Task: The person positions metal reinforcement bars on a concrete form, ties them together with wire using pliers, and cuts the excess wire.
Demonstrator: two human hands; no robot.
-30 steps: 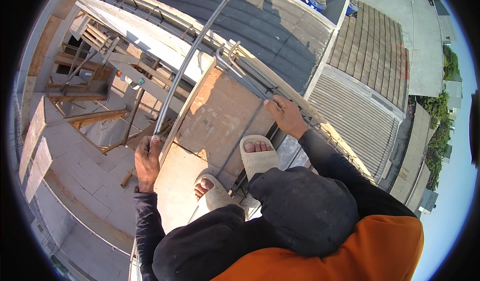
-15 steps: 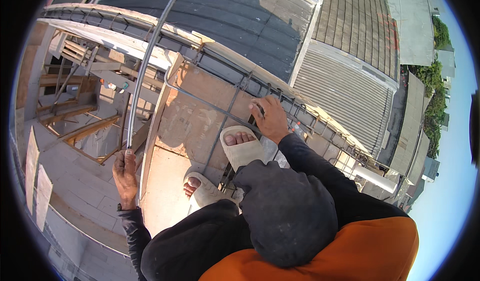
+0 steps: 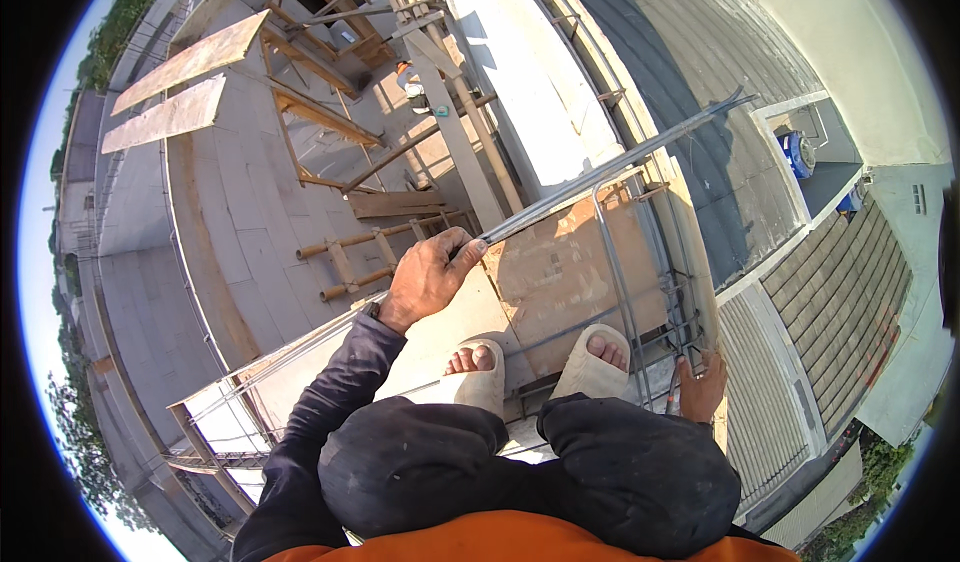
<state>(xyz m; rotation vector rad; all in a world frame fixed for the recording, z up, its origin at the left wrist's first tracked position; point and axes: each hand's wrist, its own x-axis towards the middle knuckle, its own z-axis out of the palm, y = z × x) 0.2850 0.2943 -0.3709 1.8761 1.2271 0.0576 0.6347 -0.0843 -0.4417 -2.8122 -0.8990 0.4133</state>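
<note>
My left hand (image 3: 435,274) is closed on the near end of long thin steel bars (image 3: 610,170). They run to the upper right, across a plywood panel (image 3: 560,272) and over the far wooden edge. On the right, my right hand (image 3: 703,386) sits on the narrow wooden form board (image 3: 697,252), thumb and fingers curled over it; the fingertips are partly hidden. Beside it runs a cage of reinforcing bars (image 3: 672,307). A bent steel bar (image 3: 612,247) lies over the panel near my feet.
I squat in pale sandals (image 3: 595,362) on a narrow raised ledge. To the left is a deep drop with timber frames (image 3: 325,57), bamboo poles (image 3: 350,287) and block walls (image 3: 215,222). Corrugated roofs (image 3: 765,377) lie below on the right.
My view has swung to the left. The left hand, still on the bars, has come toward the middle, and the bars now slant to the upper right. My right hand has shifted along the edge.
</note>
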